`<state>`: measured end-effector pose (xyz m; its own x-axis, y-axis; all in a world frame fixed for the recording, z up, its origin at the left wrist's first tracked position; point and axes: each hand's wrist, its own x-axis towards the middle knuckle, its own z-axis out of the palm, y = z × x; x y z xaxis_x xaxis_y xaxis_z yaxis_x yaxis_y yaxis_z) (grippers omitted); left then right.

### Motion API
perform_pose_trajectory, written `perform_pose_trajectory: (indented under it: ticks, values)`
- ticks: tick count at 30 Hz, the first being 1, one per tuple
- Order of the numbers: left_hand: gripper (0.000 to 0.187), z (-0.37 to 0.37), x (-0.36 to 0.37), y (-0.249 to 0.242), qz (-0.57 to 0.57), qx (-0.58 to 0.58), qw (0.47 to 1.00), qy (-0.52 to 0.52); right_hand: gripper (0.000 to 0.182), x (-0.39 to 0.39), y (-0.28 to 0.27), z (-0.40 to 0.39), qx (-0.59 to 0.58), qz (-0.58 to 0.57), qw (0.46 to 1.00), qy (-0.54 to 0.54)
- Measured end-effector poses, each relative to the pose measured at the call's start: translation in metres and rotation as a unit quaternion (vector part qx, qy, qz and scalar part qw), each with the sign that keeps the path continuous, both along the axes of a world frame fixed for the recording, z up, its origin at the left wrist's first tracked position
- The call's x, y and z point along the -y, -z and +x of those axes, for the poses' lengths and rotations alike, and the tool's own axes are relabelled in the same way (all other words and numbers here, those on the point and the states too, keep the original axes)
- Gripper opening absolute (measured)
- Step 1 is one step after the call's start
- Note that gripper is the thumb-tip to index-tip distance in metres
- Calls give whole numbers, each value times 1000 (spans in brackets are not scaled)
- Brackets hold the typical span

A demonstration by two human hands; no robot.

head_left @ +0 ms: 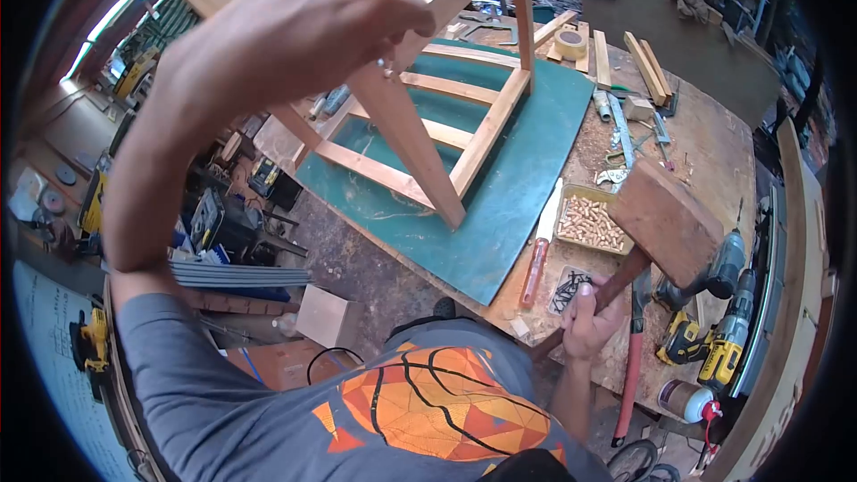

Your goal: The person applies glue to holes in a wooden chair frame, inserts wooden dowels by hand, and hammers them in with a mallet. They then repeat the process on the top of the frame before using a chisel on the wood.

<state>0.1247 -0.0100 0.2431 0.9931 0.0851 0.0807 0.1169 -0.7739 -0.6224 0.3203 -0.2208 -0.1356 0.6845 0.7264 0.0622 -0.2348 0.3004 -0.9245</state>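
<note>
My right hand (589,323) is wrapped round the handle of a wooden mallet (668,223), its big block head raised over the right side of the bench. My left hand (335,9) is up at the top of a wooden stool-like frame (415,147), fingers curled beside the top of its nearest leg. Whatever those fingers hold is hidden; a small shiny spot shows just below them. The frame stands on a green mat (544,170). Near the mallet are a tray of wooden dowels (589,221) and a small tub of dark screws (569,289).
A red-handled chisel (536,272) lies beside the dowels. Yellow cordless drills (728,339) and a bottle with a red nozzle (687,400) are at the right edge. Wood strips (647,70) and a tape roll (571,42) lie at the back. A cardboard box (326,317) stands below the bench.
</note>
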Motion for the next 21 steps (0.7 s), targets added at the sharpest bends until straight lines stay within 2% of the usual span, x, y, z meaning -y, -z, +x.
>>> perform_pose_trajectory:
  ticks: [2,4,6,8,10,15,17,19,21]
  values:
    - [25,7,-11,2,-15,-44,999,-17,25,-10,2,-5,-16,22,999,-24]
    - [23,21,-18,7,-28,-92,995,-29,26,-19,14,-8,135,-4,991,-4]
    - [20,35,-20,14,-56,-183,948,-254,26,-16,10,-15,98,-22,995,-28]
    - [22,42,-19,15,-25,-191,956,-223,27,-16,14,-21,115,-3,993,-30]
    - [24,59,-6,13,-14,-233,923,-305,27,-14,10,-27,93,9,995,-27]
    - [22,69,6,10,16,-266,924,-273,25,-10,16,-32,64,22,998,12]
    - [20,65,4,10,18,-286,924,-252,21,-13,20,-34,48,71,995,41]
    - [19,49,-10,21,70,-275,951,-121,20,-12,17,-33,52,75,994,55]
    - [19,58,-10,31,84,-304,939,-134,19,-10,16,-33,59,75,993,65]
